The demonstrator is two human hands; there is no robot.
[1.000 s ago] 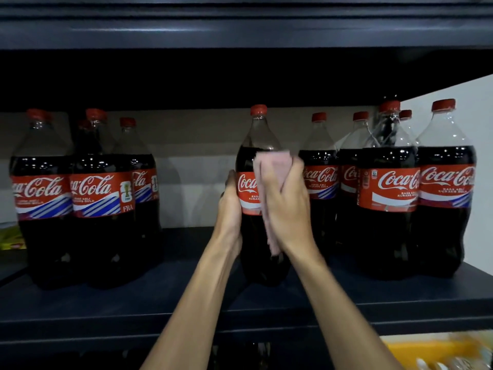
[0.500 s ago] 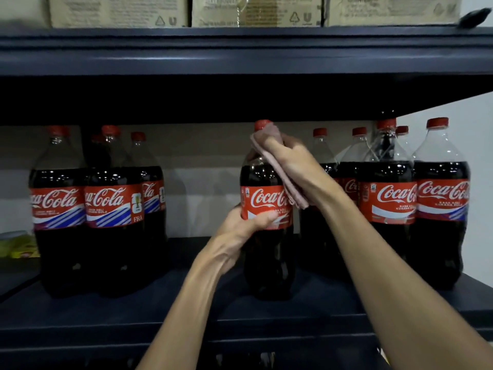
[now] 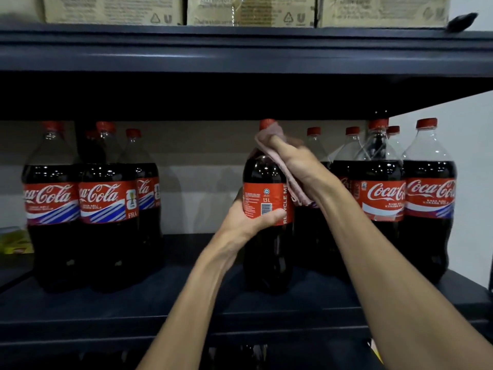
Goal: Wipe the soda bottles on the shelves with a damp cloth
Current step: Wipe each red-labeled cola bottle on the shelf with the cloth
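Bottles crowd both sides of the one being handled: a cluster of cola bottles (image 3: 80, 204) stands at the left of the dark shelf (image 3: 186, 311), and a tighter group of cola bottles (image 3: 400, 198) stands at the right, partly hidden behind the right forearm. Between them, with open shelf on its left, the centre bottle (image 3: 266, 231) stands upright near the front edge, its label turned so the barcode and "RECYCLE ME" face outward. The left hand (image 3: 245, 222) grasps it around the label, thumb across the front, fingers wrapped out of sight behind. The right hand (image 3: 296, 161) is clenched on a pink cloth (image 3: 272, 140), pressing it against the neck and shoulder just under the red cap (image 3: 266, 123); a tail of cloth hangs down beside the label. Every bottle holds dark soda up to the shoulder, with clear plastic above and a red cap on top. The shelf above (image 3: 240, 49) is the same dark blue and carries cardboard boxes (image 3: 240, 12) in a row. A pale wall (image 3: 453, 110) shows behind and to the right, and a yellow packet (image 3: 13, 244) lies at the far left edge.
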